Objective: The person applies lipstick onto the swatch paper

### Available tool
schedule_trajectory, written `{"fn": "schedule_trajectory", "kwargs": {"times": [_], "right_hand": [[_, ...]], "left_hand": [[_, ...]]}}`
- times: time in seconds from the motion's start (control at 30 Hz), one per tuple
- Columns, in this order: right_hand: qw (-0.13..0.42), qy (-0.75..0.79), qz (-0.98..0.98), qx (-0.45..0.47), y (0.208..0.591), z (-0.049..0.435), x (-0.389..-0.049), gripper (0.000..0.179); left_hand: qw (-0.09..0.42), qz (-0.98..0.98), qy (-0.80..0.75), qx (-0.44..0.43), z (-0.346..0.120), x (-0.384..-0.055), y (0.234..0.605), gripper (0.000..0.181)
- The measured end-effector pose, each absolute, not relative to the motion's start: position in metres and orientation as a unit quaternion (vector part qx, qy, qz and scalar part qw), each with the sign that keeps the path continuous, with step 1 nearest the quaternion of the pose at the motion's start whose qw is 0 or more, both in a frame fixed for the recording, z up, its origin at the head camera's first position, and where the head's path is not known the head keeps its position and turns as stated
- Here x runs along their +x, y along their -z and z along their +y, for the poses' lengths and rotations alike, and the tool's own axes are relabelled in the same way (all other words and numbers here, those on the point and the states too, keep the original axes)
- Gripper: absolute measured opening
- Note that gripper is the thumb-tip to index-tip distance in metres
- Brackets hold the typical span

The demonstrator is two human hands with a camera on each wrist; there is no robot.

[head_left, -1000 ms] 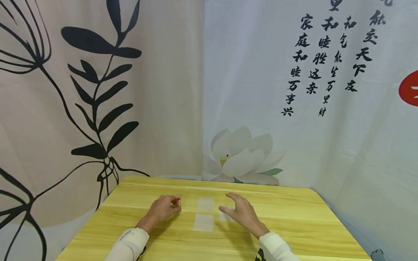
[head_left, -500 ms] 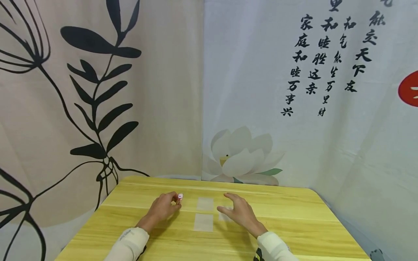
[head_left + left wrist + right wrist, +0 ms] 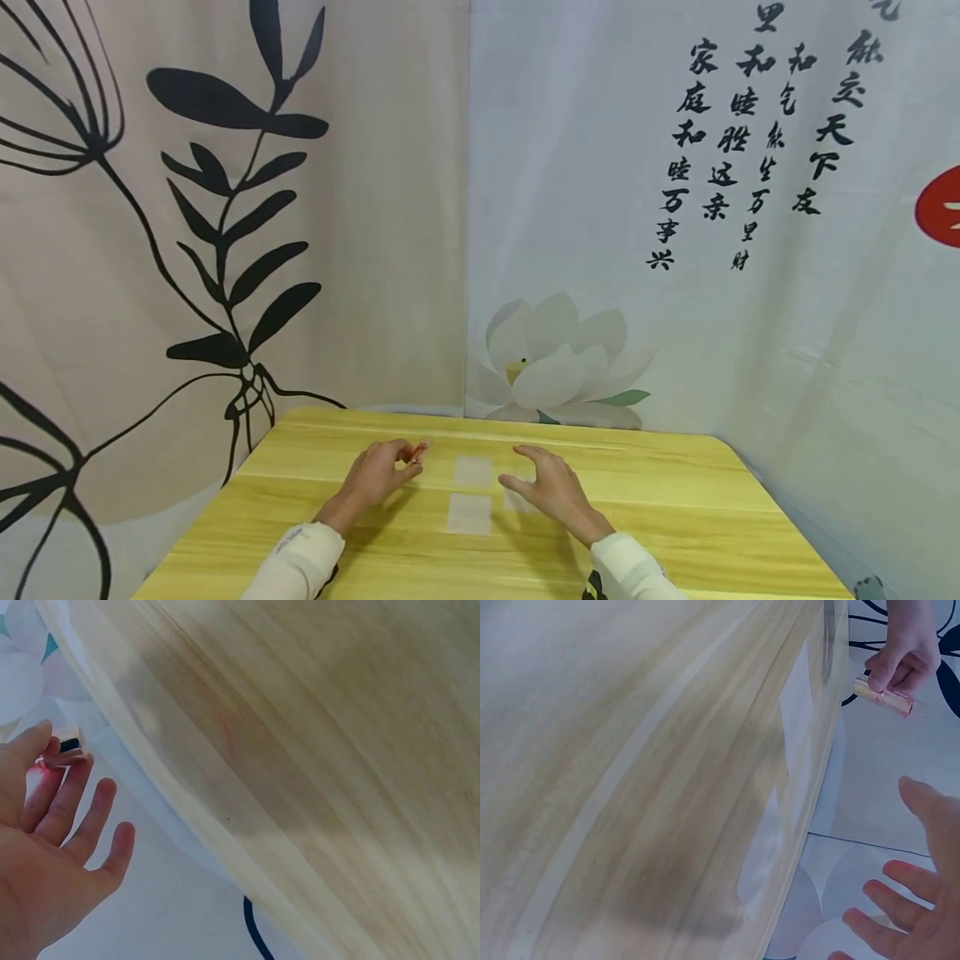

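Observation:
My left hand (image 3: 375,479) is raised over the left middle of the table, pinching a small reddish tube (image 3: 419,454) between thumb and fingers. In the right wrist view the tube (image 3: 891,699) is short and cylindrical, pinkish and partly see-through, with a pale yellowish end. The left wrist view shows a dark patch on the pale part of the tube (image 3: 70,745); its exact kind is unclear. Across from it, my right hand (image 3: 557,493) hovers over the table with fingers apart and nothing in it. In its own wrist view the right hand (image 3: 922,892) has its fingers spread.
Pale square patches lie on the yellow wood-grain table (image 3: 675,500): a far square (image 3: 472,472), a near square (image 3: 469,514), and a right square (image 3: 519,497) partly covered by my right hand. Behind the table hangs a printed curtain (image 3: 390,208) with plants and writing.
The tube has turned in my left fingers, from upright to tilted up and rightward. The left hand has shifted slightly to the right; the right hand has moved slightly left.

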State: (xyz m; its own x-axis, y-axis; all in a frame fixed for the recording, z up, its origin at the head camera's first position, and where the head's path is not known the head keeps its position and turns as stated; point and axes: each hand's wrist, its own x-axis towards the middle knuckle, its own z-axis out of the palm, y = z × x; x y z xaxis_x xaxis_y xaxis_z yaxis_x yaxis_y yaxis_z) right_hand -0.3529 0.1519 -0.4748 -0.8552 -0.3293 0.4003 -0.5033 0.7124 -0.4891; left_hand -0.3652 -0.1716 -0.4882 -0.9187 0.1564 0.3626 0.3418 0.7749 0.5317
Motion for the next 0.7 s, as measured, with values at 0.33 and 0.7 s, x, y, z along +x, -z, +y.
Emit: {"fn": "schedule_trajectory", "kwargs": {"times": [0.33, 0.7], "right_hand": [[0.147, -0.310, -0.910, 0.234, 0.472, 0.149, -0.354, 0.061], [0.141, -0.306, -0.913, 0.229, 0.469, 0.143, -0.356, 0.063]], "left_hand": [[0.155, -0.929, 0.304, -0.145, -0.163, -0.364, 0.477, 0.016], [0.176, -0.924, 0.299, -0.161, -0.151, -0.363, 0.469, 0.015]]}}
